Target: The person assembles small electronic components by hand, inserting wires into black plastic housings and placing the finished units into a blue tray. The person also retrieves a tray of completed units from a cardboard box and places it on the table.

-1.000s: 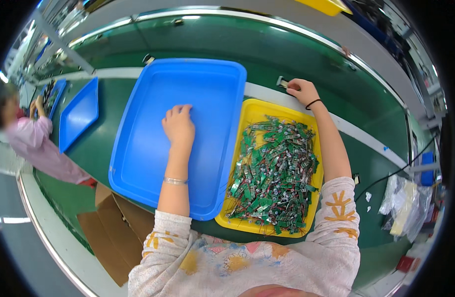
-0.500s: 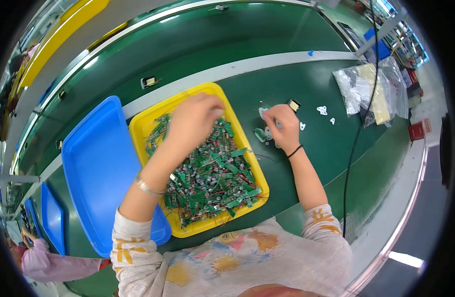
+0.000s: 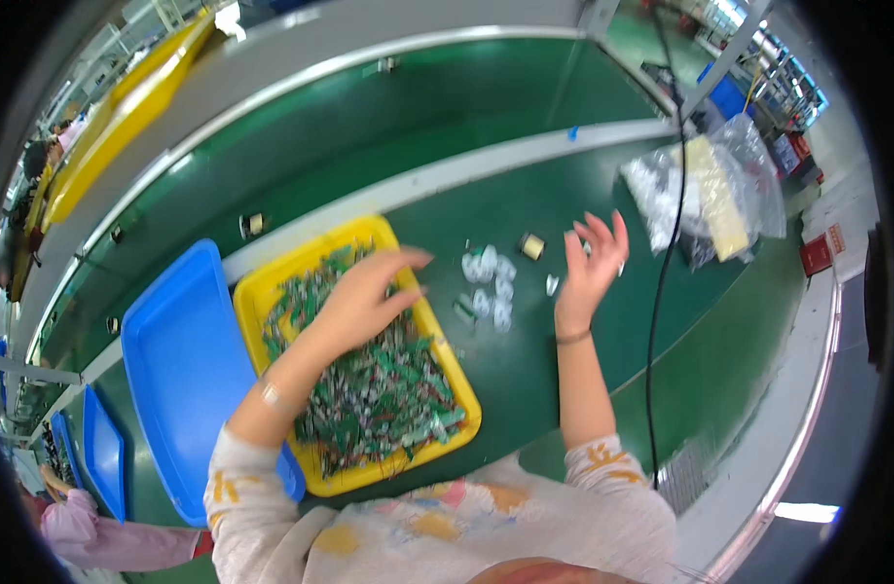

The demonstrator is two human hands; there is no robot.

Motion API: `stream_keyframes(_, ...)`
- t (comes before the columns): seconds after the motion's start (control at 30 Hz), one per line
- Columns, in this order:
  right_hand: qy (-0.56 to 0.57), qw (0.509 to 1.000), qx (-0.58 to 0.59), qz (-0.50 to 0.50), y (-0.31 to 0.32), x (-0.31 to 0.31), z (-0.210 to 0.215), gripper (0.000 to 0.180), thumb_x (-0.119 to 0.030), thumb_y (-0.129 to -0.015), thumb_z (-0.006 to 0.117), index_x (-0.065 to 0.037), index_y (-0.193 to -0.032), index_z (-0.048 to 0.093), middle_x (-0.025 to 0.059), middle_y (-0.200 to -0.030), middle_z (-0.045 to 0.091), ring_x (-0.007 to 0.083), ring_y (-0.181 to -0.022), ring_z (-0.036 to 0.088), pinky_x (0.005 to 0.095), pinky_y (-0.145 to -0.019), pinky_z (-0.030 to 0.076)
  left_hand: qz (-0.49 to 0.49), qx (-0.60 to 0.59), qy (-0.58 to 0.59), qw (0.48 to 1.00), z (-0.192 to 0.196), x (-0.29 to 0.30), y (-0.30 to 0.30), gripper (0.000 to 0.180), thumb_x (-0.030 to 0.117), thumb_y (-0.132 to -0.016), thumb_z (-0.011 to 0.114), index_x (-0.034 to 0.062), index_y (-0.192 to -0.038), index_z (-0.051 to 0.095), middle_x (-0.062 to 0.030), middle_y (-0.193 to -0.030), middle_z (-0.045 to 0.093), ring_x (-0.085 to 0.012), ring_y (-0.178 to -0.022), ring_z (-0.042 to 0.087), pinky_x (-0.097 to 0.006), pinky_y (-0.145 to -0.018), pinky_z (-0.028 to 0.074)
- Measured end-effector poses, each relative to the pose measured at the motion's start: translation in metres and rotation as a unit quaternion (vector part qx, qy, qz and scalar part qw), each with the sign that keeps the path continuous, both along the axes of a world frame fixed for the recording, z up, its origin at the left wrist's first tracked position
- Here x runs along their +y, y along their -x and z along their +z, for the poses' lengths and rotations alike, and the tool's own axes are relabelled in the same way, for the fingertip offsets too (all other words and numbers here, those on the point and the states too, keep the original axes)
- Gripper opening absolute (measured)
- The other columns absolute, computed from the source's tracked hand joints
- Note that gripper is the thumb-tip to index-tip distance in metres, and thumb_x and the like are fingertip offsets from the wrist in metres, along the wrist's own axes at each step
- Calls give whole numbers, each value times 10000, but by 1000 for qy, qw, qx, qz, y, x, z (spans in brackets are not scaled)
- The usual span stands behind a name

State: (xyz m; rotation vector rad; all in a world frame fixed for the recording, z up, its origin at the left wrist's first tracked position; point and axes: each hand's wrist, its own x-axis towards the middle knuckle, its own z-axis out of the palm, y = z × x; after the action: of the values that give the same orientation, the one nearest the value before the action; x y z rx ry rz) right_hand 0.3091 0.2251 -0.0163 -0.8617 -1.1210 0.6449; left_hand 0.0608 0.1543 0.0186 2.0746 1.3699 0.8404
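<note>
My left hand (image 3: 369, 300) hovers over the far right part of a yellow tray (image 3: 458, 382), thumb and fingers apart, nothing seen between them. Inside that tray lies a heap of small green circuit boards (image 3: 383, 404) with thin wires. To the right on the bench, several whitish translucent pieces (image 3: 488, 268) sit in a cluster, slightly blurred, beside a small green piece (image 3: 464, 310). My right hand (image 3: 593, 273) is raised over the bench, fingers spread and holding nothing. Between it and the cluster are a black and cream component (image 3: 532, 245) and a small white piece (image 3: 552, 285).
A blue tray (image 3: 199, 380) stands left of the yellow one. Clear plastic bags (image 3: 705, 200) lie at the far right, with a black cable (image 3: 669, 253) hanging in front. A grey rail (image 3: 437, 180) runs behind the bench. A person in pink (image 3: 106, 530) works at lower left.
My right hand has let go of the small pieces, moved right and spread its fingers. My left hand has opened and come nearer the tray's right rim. The whole view has shifted.
</note>
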Motion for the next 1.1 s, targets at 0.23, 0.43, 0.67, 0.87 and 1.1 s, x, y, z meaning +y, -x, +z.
stream_keyframes(0.23, -291, 939, 132, -125, -38, -25, 55, 467, -297, -824, 553, -13, -1150, 378, 148, -1124, 450, 207, -988, 477, 338, -822, 427, 328, 20, -20, 944, 42, -114, 109, 244, 48, -714, 600, 34, -957, 580, -116, -962, 594, -262, -905, 555, -325, -752, 437)
stream_keyframes(0.43, 138, 947, 2, 290, -38, -9, 48, 310, -180, -864, 498, -18, -1117, 424, 122, -1006, 528, 204, -868, 559, 319, -786, 463, 426, 113, -26, 897, 38, -200, 124, 203, 35, -712, 592, 42, -914, 590, -113, -947, 593, -264, -928, 536, -350, -782, 420)
stream_keyframes(0.67, -53, 976, 200, 68, -84, -22, 42, 626, -391, -857, 473, -196, -1342, 128, 145, -1326, 275, 280, -1092, 419, 441, -917, 366, 669, 257, -60, 695, -37, -338, 126, 275, 79, -747, 567, 56, -1019, 540, -143, -1209, 444, -341, -1184, 311, -433, -955, 289)
stream_keyframes(0.87, -159, 985, 62, -40, -106, -15, 110, 589, -485, -906, 233, -12, -1221, 388, 146, -1228, 434, 228, -1111, 428, 388, -909, 389, 791, 273, 17, 547, -101, -386, 106, 384, 199, -825, 535, 39, -1163, 448, -182, -1300, 329, -346, -1209, 276, -446, -991, 231)
stream_keyframes(1.1, -76, 989, 31, 122, -71, 55, 174, 529, -461, -906, 283, -81, -1268, 354, 154, -1169, 484, 231, -1056, 470, 374, -865, 425, 831, -58, -243, 498, -147, -385, 112, 610, 218, -838, 542, -91, -1267, 239, -246, -1302, 291, -321, -1195, 314, -388, -998, 241)
